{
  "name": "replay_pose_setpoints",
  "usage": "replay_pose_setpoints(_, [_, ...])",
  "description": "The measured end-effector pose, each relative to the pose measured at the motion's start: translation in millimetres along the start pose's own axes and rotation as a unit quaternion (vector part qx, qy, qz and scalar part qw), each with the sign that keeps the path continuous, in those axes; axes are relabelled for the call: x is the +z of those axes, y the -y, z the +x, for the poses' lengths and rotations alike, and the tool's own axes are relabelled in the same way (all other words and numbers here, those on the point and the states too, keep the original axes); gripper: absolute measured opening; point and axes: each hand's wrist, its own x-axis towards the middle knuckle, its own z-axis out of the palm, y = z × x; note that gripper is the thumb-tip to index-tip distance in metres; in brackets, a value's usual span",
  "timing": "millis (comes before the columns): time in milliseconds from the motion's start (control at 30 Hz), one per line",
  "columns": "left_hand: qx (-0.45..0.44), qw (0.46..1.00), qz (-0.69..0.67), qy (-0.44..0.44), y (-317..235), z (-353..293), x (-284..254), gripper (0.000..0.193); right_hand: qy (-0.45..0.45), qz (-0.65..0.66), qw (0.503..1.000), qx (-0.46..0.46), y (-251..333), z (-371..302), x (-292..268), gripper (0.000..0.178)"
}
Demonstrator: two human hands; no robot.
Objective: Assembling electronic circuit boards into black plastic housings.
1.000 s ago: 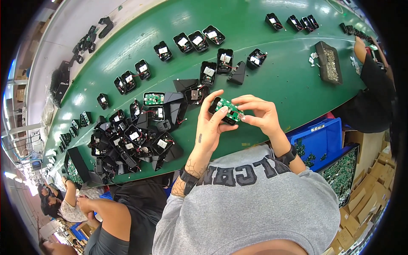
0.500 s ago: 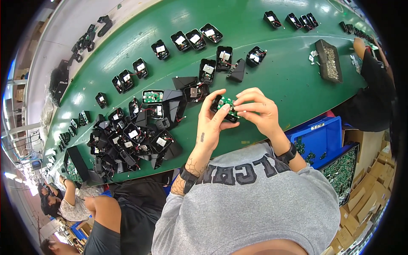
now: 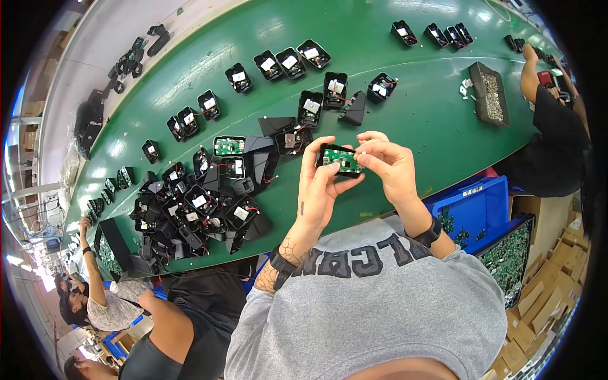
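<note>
My left hand (image 3: 318,187) and my right hand (image 3: 387,163) together hold a small black housing with a green circuit board (image 3: 340,159) in it, raised just above the near side of the green belt (image 3: 392,69). The left thumb and fingers clamp its left end. Fingertips of the right hand press on the board's right end. A heap of black housings (image 3: 196,212) lies to the left of my hands.
Rows of open black housings (image 3: 288,62) with white parts lie along the belt. A dark tray of small metal parts (image 3: 489,94) stands at the right. Blue bins of green boards (image 3: 472,212) sit by my right side. Other people work at the right (image 3: 550,120) and lower left (image 3: 107,304).
The housing with the board has stayed between both hands; my right fingers have shifted slightly on its right end. The view has moved a little.
</note>
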Motion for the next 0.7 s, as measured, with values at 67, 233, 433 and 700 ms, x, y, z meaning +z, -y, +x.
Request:
replay_pose_setpoints(67, [0.045, 0.997, 0.06, -0.018, 2, -1, -1, 0.043, 0.018, -0.063, 0.997, -0.041, 2, 0, -2, 0.011])
replay_pose_setpoints(233, [0.14, 0.977, 0.161, -0.016, 5, 1, -2, 0.044, 0.032, -0.348, 0.929, -0.126, 26, 2, 4, 0.009])
replay_pose_setpoints(433, [0.256, 0.919, 0.301, 0.016, 7, 3, -10, 0.04, 0.049, -0.363, 0.926, -0.095, 31, 3, 10, 0.008])
replay_pose_setpoints(700, [0.327, 0.834, 0.443, 0.016, 5, 2, -10, 0.039, 0.081, -0.334, 0.934, -0.1, 25, 6, 7, 0.012])
